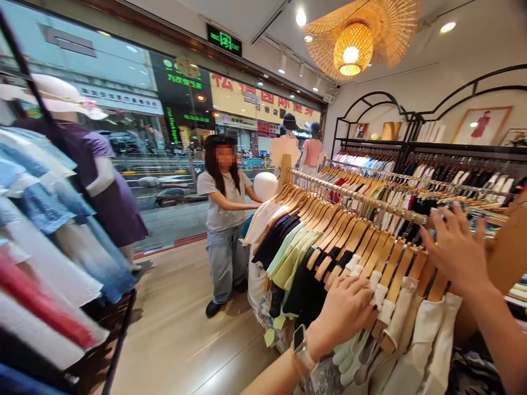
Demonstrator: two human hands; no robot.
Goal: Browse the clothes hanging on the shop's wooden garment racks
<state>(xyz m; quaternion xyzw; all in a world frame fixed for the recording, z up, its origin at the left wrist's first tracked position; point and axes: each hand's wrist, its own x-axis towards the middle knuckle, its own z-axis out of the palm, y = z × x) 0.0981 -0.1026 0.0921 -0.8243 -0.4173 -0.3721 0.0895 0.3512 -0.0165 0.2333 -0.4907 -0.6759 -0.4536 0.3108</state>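
Hangers of pale wood (pixel 370 263) crowd the near end of a brass-coloured clothes rail (pixel 362 198), and both hands work among them. The left hand (pixel 341 310), a wristwatch (pixel 300 344) on its wrist, curls over the hanger shoulders at the front of the row, just above cream tops (pixel 424 351). Whether it grips a hanger or only rests there, I cannot tell. The right hand (pixel 455 249) sits higher and nearer the rail's right end, its fingers (pixel 436 220) spread open across the hanger necks and apparently not closed on anything. The hands are well apart, with a run of hangers between them.

Along the rail, the garments hang side by side toward the far end, including a lime-green top (pixel 290 269) and a black top (pixel 269 244). Beyond that end, another person (pixel 224 214) stands at the rack and reaches one arm toward a white garment (pixel 257 230), near a white mannequin head (pixel 265 186).

Behind the hands, racks of clothing (pixel 448 170) line the shop's far wall. To the left, a mannequin in a purple dress (pixel 111 192) stands beside a shop window (pixel 173 164). A rack of blue and red garments (pixel 41 241) fills the left edge, above a wooden floor (pixel 173 334).
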